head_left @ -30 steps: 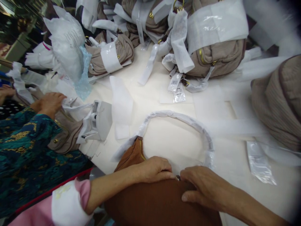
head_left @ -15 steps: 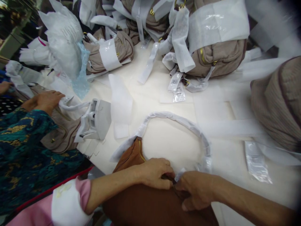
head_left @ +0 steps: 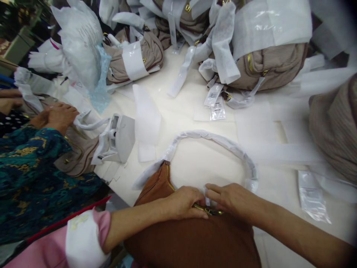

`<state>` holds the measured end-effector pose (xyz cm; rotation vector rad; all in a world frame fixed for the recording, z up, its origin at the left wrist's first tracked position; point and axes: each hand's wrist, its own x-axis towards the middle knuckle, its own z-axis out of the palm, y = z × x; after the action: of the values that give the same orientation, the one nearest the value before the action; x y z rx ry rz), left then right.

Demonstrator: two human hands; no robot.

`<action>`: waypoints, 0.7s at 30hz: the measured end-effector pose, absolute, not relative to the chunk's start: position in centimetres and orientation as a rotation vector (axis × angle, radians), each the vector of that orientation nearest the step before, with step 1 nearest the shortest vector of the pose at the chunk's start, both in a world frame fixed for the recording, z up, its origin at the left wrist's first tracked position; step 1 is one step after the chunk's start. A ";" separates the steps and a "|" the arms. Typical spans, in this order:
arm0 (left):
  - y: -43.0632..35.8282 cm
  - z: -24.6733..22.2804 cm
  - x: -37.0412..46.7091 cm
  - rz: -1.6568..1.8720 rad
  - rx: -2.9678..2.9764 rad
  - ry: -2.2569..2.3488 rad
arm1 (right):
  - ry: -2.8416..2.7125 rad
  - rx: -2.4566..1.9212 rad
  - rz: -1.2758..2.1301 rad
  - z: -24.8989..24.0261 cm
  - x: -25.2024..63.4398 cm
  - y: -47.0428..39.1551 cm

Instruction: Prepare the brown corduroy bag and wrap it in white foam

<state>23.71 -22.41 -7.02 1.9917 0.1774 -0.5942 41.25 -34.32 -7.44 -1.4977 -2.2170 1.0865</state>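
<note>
The brown bag (head_left: 195,240) lies at the near edge of the white table (head_left: 203,163), its wrapped strap (head_left: 208,136) arched over the tabletop beyond it. Gold zipper teeth (head_left: 200,209) now show at its top edge, where half a second ago there was a dark gap between the hands. The left hand (head_left: 185,203) still has its thumb and fingers closed on that edge, left of the opening. The right hand (head_left: 234,201) has lifted its thumb off the bag's front; its fingers are bent narrowly beside a small pale strip (head_left: 207,197), though I cannot tell whether they grip it. To the left, a co-worker's hand (head_left: 61,113) remains at a beige bag (head_left: 75,152), near a white device (head_left: 124,137). On the far right, the ribbed bag (head_left: 276,67) is still wrapped
</note>
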 end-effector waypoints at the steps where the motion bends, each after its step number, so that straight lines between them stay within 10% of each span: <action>1: -22.4 -7.0 23.6 -0.593 1.984 0.233 | -2.315 -1.494 0.921 -7.7 40.9 -34.2; 21: -21.9 -6.9 22.9 -0.511 2.025 0.143 | -2.593 -1.088 0.576 -8.1 39.1 -33.7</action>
<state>22.87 -21.90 -6.90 2.0246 0.1426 -0.5105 39.07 -33.74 -8.12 -1.0875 -2.5925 0.5759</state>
